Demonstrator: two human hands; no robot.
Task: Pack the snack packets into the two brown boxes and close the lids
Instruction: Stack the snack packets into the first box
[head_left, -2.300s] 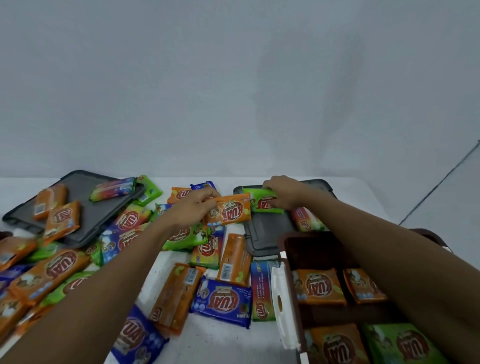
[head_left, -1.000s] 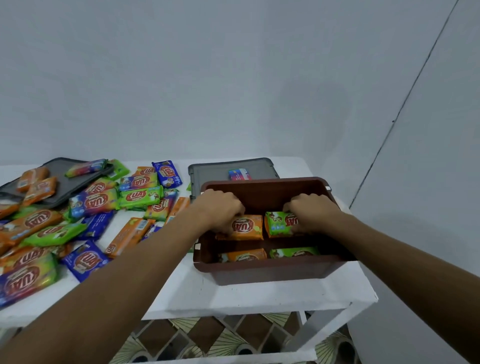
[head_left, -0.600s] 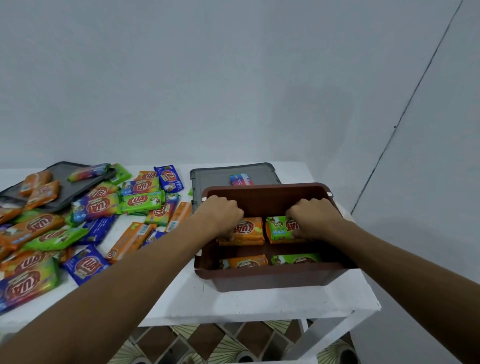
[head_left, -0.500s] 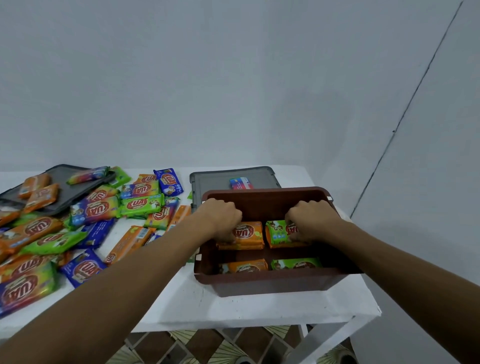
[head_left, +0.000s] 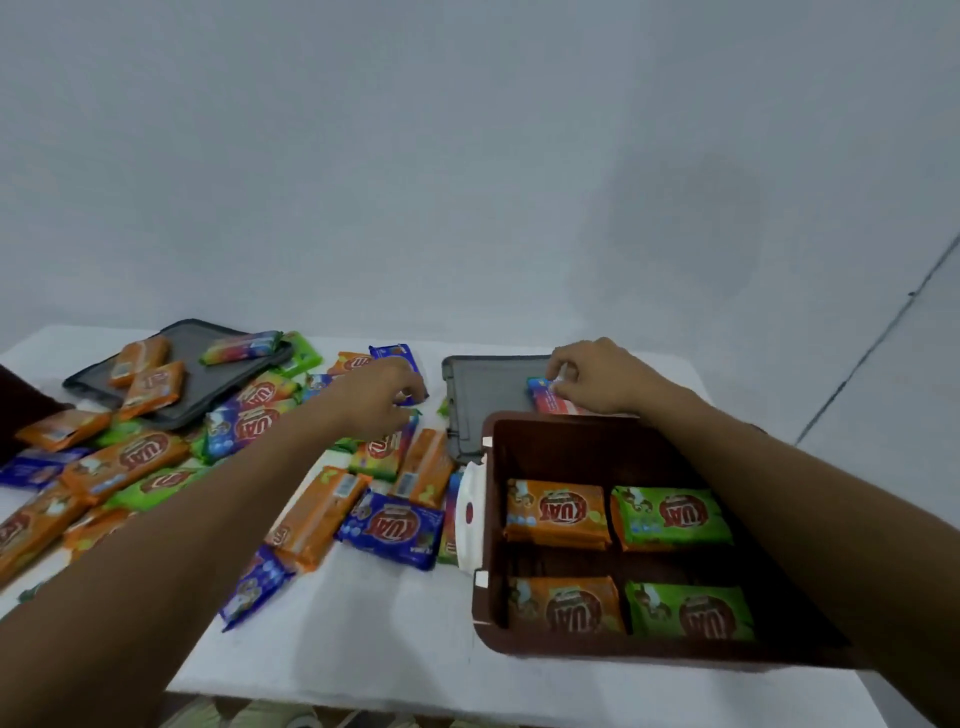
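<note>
Behind the brown box, a plain pale grey wall fills the upper half of the view. To the right of the box a dark seam slants down where that wall meets a second one. The box stands at the near right corner of a white tabletop, with a white latch on its left wall. Inside it, two orange packets lie flat on the left and two green packets on the right. Just behind the box lies a grey lid. On that lid the right hand pinches one end of a red and blue packet. Left of the box, loose packets in orange, green and blue cover the tabletop in a jumble. The left hand hangs over them with its fingers curled down; whether it grips one I cannot tell. Farther left lies a second grey lid carrying a few packets. Beyond it, at the frame's edge, shows a dark brown corner. Below the box, under the tabletop's near edge, a blurred strip of floor shows.
</note>
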